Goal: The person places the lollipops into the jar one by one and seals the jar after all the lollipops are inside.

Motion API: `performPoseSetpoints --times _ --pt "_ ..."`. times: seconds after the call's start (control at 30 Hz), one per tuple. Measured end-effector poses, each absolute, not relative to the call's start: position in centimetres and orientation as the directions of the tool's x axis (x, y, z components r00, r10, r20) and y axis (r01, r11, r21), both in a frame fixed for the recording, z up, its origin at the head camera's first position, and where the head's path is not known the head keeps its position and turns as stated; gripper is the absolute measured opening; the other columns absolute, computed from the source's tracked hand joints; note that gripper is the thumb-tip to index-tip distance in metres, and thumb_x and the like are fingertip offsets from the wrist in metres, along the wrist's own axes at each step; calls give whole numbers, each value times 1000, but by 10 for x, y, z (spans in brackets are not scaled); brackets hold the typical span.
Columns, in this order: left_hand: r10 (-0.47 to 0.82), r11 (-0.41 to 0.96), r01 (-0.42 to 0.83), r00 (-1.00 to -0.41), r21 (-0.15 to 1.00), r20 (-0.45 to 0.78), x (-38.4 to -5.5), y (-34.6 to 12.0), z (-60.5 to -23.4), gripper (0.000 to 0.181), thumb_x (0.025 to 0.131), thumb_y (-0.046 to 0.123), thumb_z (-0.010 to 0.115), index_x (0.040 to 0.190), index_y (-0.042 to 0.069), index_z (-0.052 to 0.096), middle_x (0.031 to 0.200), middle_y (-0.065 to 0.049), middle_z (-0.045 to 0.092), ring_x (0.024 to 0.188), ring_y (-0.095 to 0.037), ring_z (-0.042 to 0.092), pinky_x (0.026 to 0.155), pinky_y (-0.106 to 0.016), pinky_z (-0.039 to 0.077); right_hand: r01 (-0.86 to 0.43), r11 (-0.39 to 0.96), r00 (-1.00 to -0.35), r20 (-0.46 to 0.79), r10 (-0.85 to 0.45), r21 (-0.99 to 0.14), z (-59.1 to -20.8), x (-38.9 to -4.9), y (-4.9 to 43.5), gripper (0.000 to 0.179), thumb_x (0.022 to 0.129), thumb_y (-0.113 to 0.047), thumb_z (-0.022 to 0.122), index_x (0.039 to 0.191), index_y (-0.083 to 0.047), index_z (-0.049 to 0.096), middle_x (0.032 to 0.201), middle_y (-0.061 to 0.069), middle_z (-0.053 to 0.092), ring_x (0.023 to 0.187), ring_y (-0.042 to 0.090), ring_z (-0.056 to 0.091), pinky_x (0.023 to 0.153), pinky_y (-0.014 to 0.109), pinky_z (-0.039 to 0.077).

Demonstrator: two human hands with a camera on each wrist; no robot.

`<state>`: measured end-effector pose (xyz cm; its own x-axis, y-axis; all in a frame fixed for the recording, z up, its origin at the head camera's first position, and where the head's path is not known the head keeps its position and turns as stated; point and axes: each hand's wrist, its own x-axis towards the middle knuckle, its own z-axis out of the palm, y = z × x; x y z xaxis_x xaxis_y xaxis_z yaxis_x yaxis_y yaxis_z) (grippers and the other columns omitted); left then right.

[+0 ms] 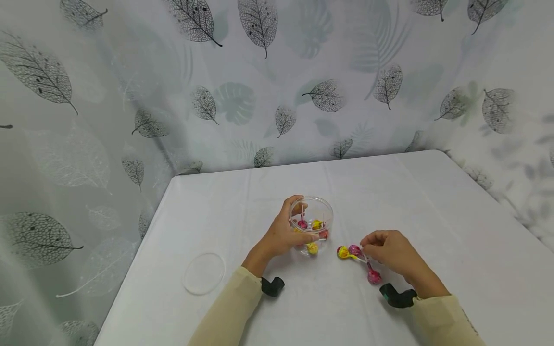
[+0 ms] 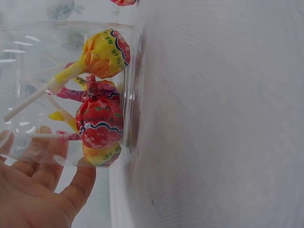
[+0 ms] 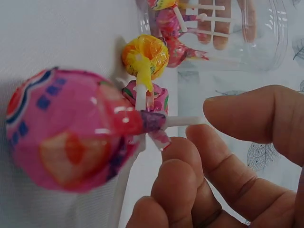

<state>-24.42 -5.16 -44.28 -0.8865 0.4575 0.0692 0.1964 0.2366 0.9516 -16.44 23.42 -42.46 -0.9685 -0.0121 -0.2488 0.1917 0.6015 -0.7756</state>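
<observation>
My left hand [image 1: 283, 235] grips a clear plastic jar [image 1: 325, 207] from its left side, with the thumb across the front. Inside it, several wrapped lollipops show, among them a red one [image 2: 99, 124] and a yellow one [image 2: 105, 53], with white sticks leaning about. To the right of the jar, my right hand [image 1: 391, 252] has thumb and forefinger at the stick end of a pink lollipop [image 3: 71, 130], pinching it. Beside that lie a yellow lollipop [image 1: 343, 252] and a purple-pink lollipop [image 1: 355, 250] on the table, close to the fingertips.
A round clear lid [image 1: 204, 274] lies flat on the white-covered table [image 1: 303, 307], left of my left forearm. Leaf-patterned curtains [image 1: 259, 96] hang behind the table and along both sides. Black wrist-camera mounts [image 1: 398, 296] stick out from both sleeves.
</observation>
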Motion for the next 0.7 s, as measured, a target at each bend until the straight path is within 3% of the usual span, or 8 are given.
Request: performPoseSetpoints --times 0.13,0.47,0.7 --pt "457 231 196 -886 953 71 -244 -52 -444 98 81 21 91 157 33 29 159 -10 45 146 -30 44 117 -55 39 190 615 -967 -254 -16 -765 -426 -164 235 18 95 -19 69 104 -5 75 91 3 68 84 20 58 69 34 49" --pt "436 262 174 -899 949 44 -243 -52 -444 106 78 24 93 160 30 27 158 4 46 148 -24 41 116 -56 39 219 661 -954 -300 -10 -718 -427 -165 229 12 92 -20 72 91 -8 76 79 0 65 81 19 55 67 33 44" --pt "436 265 182 -898 947 50 -242 -52 -442 104 79 25 93 160 30 27 156 4 47 147 -24 42 116 -55 40 179 661 -964 -264 -29 -729 -429 -164 228 9 90 -14 69 85 -7 74 72 -1 62 74 17 53 62 32 41"
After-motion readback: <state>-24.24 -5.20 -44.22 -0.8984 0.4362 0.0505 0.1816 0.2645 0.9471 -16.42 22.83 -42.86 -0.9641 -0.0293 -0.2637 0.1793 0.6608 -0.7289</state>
